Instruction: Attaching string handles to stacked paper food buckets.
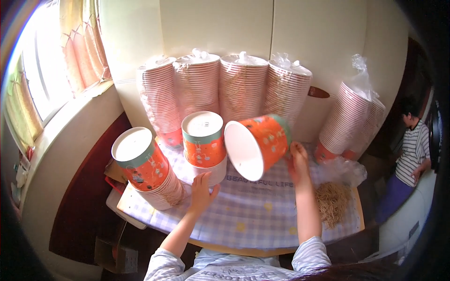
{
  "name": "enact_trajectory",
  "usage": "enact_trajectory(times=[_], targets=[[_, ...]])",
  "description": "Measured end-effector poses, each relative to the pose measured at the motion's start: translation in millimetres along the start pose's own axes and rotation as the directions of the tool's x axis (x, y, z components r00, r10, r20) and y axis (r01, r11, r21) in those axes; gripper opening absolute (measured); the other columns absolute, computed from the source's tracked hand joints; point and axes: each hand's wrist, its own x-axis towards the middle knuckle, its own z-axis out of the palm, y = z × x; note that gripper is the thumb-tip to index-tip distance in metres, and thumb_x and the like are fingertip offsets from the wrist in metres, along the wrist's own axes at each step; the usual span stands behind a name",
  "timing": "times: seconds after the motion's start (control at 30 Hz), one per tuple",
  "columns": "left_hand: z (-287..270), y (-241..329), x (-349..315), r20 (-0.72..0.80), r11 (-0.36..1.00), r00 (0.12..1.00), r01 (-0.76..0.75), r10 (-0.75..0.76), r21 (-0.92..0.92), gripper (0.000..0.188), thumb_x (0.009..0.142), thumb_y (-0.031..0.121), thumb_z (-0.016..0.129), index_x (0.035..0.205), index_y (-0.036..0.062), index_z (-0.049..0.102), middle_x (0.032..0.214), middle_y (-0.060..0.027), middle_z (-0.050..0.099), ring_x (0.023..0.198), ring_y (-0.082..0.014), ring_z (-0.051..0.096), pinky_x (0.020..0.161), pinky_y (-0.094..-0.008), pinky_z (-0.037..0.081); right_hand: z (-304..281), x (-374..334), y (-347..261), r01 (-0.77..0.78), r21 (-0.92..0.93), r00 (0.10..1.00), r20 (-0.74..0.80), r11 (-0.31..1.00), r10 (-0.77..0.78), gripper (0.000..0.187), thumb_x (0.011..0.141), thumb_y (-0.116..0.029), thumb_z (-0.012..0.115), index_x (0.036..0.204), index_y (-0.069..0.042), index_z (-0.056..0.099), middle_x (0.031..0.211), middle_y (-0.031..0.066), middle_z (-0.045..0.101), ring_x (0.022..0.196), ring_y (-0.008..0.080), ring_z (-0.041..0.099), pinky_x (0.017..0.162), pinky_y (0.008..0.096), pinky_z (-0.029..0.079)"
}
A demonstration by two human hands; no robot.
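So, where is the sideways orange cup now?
In the head view, the cup is in the right hand, right of the stack by the left hand.

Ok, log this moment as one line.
right hand: holds cup near its base, mouth leftward; left hand: at middle stack, low; left stack: upside down on table; bagged stacks: behind

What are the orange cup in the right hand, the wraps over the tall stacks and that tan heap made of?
Orange cup: probably coated paperboard, smooth, with a printed outside and plain white inside.
Wraps: probably thin clear plastic, being see-through, crinkled and glinting.
Tan heap: fine, matte strands; rubber or plant fibre, I cannot tell.
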Motion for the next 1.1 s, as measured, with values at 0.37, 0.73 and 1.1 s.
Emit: enact_trajectory(times=[0.37, 0.73, 1.1], targets=[[24.0, 49.6, -12.5, 0.611, 0.503, 0.782, 0.581, -0.125, -0.64, 0.056, 0.083, 0.014, 0.057, 0.13, 0.0057, 0.027, 0.087, -0.0082, 0.06, 0.072, -0.0137, 0.059, 0.059, -0.0232, 0.047, -96.8, -69.7, 87.8, -0.433, 0.268, 0.901, 0.1, 0.861, 0.422, 0.014, 0.086, -0.02, 0.05, 0.092, -0.009, 0.056, 0.094, 0.0049, 0.061, 0.087, 0.0174, 0.058, 0.074, 0.0408, 0.051], [23.3, 61.6, -15.0, 0.493, 0.652, 0.841, 0.503, -0.221, -0.567, 0.05, 0.078, 0.006, 0.054, 0.125, 0.0069, 0.038, 0.068, -0.0055, 0.059, 0.059, -0.01, 0.059, 0.051, -0.0248, 0.048, -74.2, -100.8, 77.9, -0.296, -0.083, 0.941, -0.196, 0.951, 0.276, 0.031, 0.087, -0.025, 0.049, 0.112, -0.007, 0.052, 0.108, 0.0025, 0.055, 0.102, 0.0143, 0.05, 0.088, 0.0298, 0.039], [25.1, 82.0, -21.5, 0.183, 0.921, 0.966, 0.232, -0.181, -0.313, 0.05, 0.077, 0.009, 0.054, 0.124, 0.007, 0.038, 0.083, -0.0124, 0.059, 0.07, -0.0272, 0.058, 0.062, -0.0375, 0.047, -61.6, -107.2, 60.0, 0.101, -0.625, 0.988, -0.03, 0.774, -0.153, 0.028, 0.083, -0.011, 0.057, 0.107, 0.001, 0.054, 0.096, 0.0102, 0.06, 0.079, 0.012, 0.059, 0.066, 0.0249, 0.048]])
